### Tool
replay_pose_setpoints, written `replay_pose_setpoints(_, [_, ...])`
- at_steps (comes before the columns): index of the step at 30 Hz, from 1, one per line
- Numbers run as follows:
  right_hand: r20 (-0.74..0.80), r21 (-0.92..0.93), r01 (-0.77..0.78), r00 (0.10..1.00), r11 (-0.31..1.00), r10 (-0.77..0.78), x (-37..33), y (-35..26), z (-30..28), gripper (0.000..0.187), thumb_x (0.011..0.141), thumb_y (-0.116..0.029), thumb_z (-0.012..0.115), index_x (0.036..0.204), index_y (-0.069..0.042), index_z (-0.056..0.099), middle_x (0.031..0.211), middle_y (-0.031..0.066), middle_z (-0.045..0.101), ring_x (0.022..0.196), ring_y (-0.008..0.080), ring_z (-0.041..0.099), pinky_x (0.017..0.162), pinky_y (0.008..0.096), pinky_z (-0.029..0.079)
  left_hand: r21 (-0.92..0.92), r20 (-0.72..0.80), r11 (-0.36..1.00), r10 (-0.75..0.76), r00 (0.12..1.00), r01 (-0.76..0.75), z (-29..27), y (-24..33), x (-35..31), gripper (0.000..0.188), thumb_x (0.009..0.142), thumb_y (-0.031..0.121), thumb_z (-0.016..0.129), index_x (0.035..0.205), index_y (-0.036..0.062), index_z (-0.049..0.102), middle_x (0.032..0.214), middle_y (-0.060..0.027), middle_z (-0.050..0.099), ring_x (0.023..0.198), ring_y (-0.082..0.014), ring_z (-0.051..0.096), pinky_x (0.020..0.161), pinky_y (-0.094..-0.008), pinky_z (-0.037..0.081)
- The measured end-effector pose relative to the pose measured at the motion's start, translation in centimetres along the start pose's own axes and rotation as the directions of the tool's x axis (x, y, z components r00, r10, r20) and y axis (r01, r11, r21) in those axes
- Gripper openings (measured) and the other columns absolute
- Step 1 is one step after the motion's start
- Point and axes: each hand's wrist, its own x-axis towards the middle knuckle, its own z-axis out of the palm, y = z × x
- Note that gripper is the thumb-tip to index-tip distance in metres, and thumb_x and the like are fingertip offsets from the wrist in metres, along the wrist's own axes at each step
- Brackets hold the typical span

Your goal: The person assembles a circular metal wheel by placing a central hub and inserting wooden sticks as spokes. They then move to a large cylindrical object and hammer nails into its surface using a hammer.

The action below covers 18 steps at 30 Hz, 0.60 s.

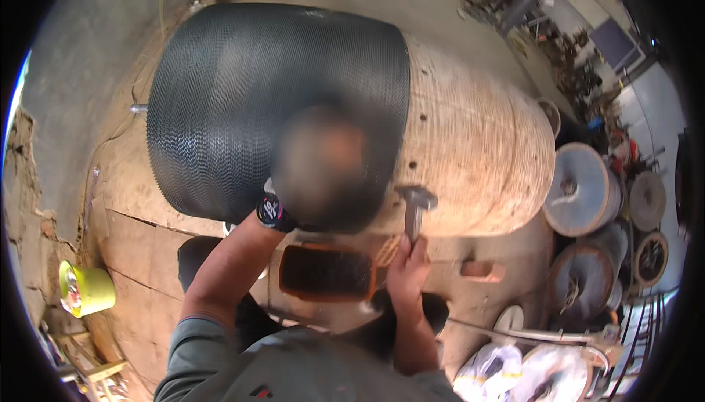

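A large wooden drum lies on its side in front of me. Its left part is wrapped in dark, finely toothed strip, laid in close rows; the right part is bare pale wood with a line of dark holes. My right hand grips a hammer by its handle, the metal head upright near the drum's lower edge, by the border of the dark wrap. My left hand reaches over the wrapped part. A blurred patch covers its fingers, hiding whatever they hold. On that wrist is a black watch.
An orange-rimmed dark stool or box sits between my knees. A reddish brick lies to the right. Several reels crowd the right side; white plastic-wrapped rolls lie lower right. A yellow-green bucket stands at left.
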Motion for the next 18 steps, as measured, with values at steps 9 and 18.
replay_pose_setpoints(9, [-0.055, -0.065, 0.026, 0.998, 0.998, -0.030, 1.6, -0.5, 0.1, 0.024, 0.108, -0.020, 0.052, 0.115, 0.003, 0.054, 0.071, 0.0114, 0.059, 0.060, 0.0196, 0.054, 0.054, 0.0377, 0.044, -0.006, -0.009, 0.998, -0.065, 0.998, 0.065, 0.6, -0.3, 1.2, 0.037, 0.075, 0.007, 0.074, 0.111, 0.0096, 0.070, 0.108, -0.0108, 0.060, 0.097, -0.0335, 0.064, 0.091, -0.0520, 0.055])
replay_pose_setpoints(18, [0.022, -0.048, -0.110, 0.994, 0.993, 0.111, 2.5, 0.8, 0.6, 0.018, 0.105, -0.020, 0.058, 0.106, -0.003, 0.054, 0.071, 0.0261, 0.063, 0.065, 0.0502, 0.063, 0.051, 0.0562, 0.044, 0.005, 0.104, 0.904, -0.426, 0.899, 0.428, 1.8, -1.5, 2.8, 0.034, 0.087, 0.002, 0.068, 0.119, 0.0107, 0.068, 0.113, -0.0125, 0.060, 0.107, -0.0341, 0.061, 0.091, -0.0485, 0.053])
